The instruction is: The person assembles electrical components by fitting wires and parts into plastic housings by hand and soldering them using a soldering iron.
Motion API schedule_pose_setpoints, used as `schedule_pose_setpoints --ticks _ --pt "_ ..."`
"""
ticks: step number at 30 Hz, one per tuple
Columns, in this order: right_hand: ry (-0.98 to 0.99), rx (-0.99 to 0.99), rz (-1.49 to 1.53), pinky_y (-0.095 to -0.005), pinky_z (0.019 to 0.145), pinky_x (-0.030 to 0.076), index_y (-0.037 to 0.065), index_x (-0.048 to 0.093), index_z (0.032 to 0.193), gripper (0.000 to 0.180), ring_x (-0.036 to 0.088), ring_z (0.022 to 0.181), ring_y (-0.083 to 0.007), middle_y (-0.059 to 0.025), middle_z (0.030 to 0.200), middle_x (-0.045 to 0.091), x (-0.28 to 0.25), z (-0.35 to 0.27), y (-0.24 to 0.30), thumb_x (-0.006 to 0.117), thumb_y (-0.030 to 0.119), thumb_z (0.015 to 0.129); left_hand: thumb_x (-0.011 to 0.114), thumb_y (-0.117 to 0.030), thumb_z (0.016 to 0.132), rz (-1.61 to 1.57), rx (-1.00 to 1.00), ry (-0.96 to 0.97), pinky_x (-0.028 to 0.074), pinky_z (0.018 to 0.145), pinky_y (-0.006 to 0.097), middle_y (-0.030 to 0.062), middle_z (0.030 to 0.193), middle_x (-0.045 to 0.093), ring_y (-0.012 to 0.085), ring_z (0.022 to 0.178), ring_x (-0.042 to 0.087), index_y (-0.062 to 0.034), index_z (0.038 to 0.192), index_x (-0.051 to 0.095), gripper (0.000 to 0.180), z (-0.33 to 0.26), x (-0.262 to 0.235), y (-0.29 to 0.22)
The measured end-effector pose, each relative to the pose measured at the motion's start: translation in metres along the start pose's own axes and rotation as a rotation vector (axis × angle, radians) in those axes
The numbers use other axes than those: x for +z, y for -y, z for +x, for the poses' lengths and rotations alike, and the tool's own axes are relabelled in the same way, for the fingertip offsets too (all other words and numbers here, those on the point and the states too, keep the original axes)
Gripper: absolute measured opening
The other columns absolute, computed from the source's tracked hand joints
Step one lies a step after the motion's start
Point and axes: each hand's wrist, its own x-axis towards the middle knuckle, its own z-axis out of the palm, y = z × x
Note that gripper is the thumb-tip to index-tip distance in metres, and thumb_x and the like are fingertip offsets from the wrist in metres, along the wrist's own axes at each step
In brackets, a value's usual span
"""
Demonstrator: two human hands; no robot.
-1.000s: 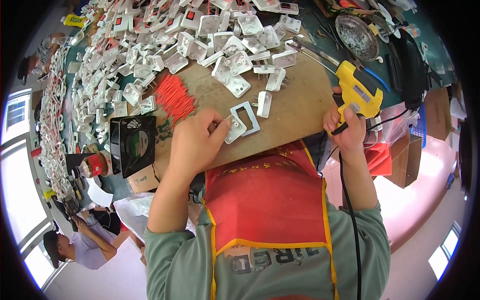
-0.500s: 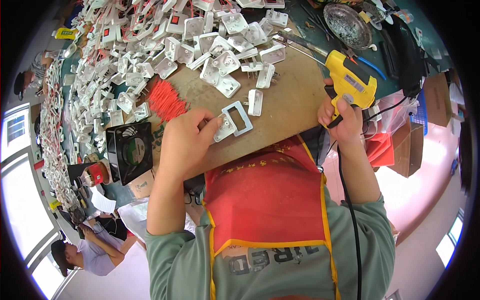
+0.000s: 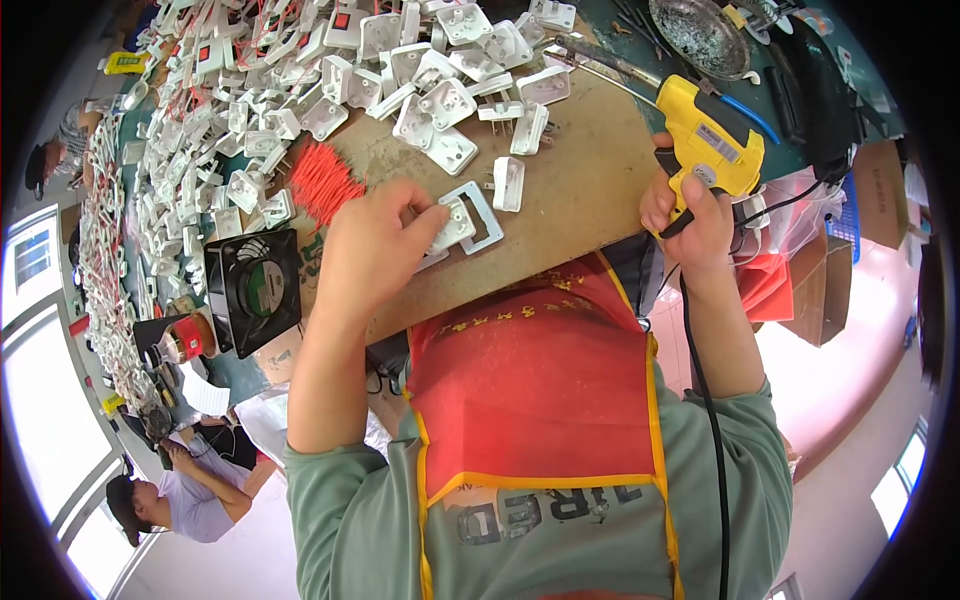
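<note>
My left hand (image 3: 385,235) is closed over the board, pinching a small white plastic plug housing (image 3: 457,226) between thumb and fingers. That housing overlaps the left side of a light grey rectangular frame (image 3: 491,222) lying on the brown board. In my right hand (image 3: 695,218) is a yellow and black soldering gun (image 3: 712,140), gripped by its handle, with its long tip pointing up and left over the housings. Just left of my left hand lies a bundle of short red wires (image 3: 322,184). A white housing with metal pins (image 3: 508,184) sits beyond the frame.
White plug housings (image 3: 300,95) are heaped across the far left of the table. A black fan (image 3: 252,290) stands left of my forearm. At the far right are a round metal dish (image 3: 700,38) and blue-handled pliers (image 3: 750,118). A black cable (image 3: 705,400) hangs along my right arm.
The white housing in my left hand has shifted onto the grey frame's left side. My right hand and the soldering gun have moved slightly right. The whole view has tilted a little.
</note>
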Motion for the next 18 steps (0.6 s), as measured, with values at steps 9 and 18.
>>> schedule_pose_setpoints --ticks 9,18 --pt "0.017 -0.010 0.007 -0.0281 0.052 0.039 -0.006 0.046 0.133 0.061 0.046 0.052 -0.0135 -0.0031 0.066 0.048 -0.001 0.002 -0.001 0.065 0.035 0.091 0.070 -0.027 0.087 0.058 -0.008 -0.085 0.050 0.062 0.042 0.0130 0.071 0.067 0.0319 0.066 0.065 -0.0062 0.092 0.066 0.022 -0.016 0.009 -0.006" --pt "-0.015 0.028 0.026 -0.0289 0.052 0.040 -0.003 0.045 0.134 0.064 0.046 0.052 -0.0140 -0.0025 0.065 0.047 -0.003 -0.002 -0.003 0.067 0.037 0.089 0.083 -0.027 0.073 0.105 0.283 -0.149 0.047 0.061 0.036 0.0080 0.071 0.058 0.0244 0.066 0.057 -0.0066 0.104 0.071 0.039 -0.028 0.002 0.002"
